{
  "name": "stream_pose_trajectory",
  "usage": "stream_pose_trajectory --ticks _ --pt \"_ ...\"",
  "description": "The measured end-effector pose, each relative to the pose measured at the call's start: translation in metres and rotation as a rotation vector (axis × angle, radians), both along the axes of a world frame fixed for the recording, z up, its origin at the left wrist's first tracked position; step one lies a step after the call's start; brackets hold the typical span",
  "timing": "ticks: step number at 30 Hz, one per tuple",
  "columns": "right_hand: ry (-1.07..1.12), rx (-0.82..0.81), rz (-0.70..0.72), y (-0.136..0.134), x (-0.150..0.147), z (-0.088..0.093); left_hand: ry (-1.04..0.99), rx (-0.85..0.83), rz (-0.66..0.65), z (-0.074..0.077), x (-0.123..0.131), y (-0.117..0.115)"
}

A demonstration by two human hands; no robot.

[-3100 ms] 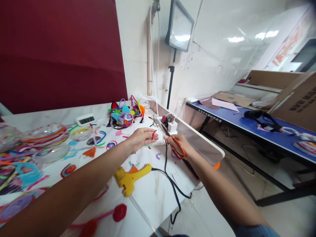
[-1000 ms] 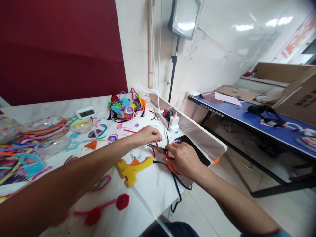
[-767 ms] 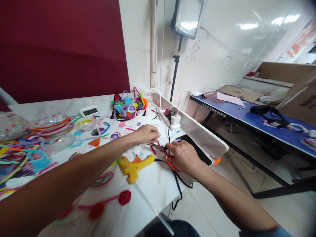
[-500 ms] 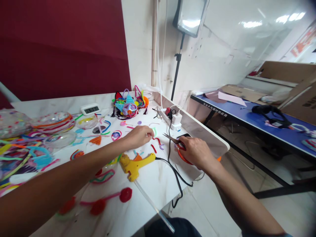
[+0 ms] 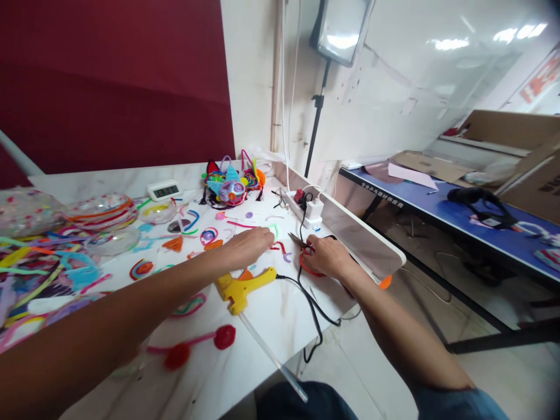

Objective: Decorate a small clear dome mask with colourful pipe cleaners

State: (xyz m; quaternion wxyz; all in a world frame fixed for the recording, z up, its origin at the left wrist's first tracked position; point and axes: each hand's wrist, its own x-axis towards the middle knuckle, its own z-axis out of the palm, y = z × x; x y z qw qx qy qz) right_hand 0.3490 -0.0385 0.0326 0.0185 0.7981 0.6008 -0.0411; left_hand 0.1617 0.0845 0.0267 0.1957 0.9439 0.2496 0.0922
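My left hand [image 5: 249,247] is closed just above the white tabletop, fingertips turned down and mostly hidden; what they hold, if anything, cannot be made out. A short red pipe-cleaner piece [image 5: 280,248] and a curved purple piece [image 5: 287,257] lie just right of its fingers. My right hand [image 5: 328,255] grips orange-handled scissors [image 5: 300,240], blades pointing left toward those pieces. Below my left hand rests a yellow glue gun [image 5: 245,289] with a clear glue stick [image 5: 273,356] trailing toward the table's front edge.
Pipe cleaners [image 5: 44,262] and clear plastic domes [image 5: 102,210] crowd the left side. A colourful decorated craft piece [image 5: 230,185] and a white timer [image 5: 164,190] stand behind. A power strip [image 5: 308,213] sits by the raised edge; a black cord [image 5: 312,315] loops in front.
My left hand has moved slightly, its fingertips turning downward. The lower short red piece no longer shows. My right hand has shifted a little left with the scissors.
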Motion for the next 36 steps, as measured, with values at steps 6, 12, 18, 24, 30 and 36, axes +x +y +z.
stream_pose_trajectory --ticks 6,12,18,24,30,36 --pt "0.132 0.317 0.240 -0.009 -0.026 0.014 -0.027 0.014 0.010 0.023 -0.021 -0.012" --pt "0.109 0.411 0.511 -0.003 -0.064 0.025 -0.069 0.127 0.085 0.047 -0.039 -0.039" --pt "-0.076 0.444 0.556 0.020 -0.098 0.045 0.155 0.435 0.191 0.074 -0.063 -0.050" --pt "0.018 0.623 0.507 0.046 -0.128 0.063 0.144 0.648 0.374 0.094 -0.079 -0.046" --pt "0.390 0.858 0.426 0.062 -0.142 0.062 -0.162 0.668 0.460 0.091 -0.094 -0.039" --pt "0.612 0.931 0.428 0.065 -0.153 0.049 -0.274 0.568 0.517 0.082 -0.103 -0.044"
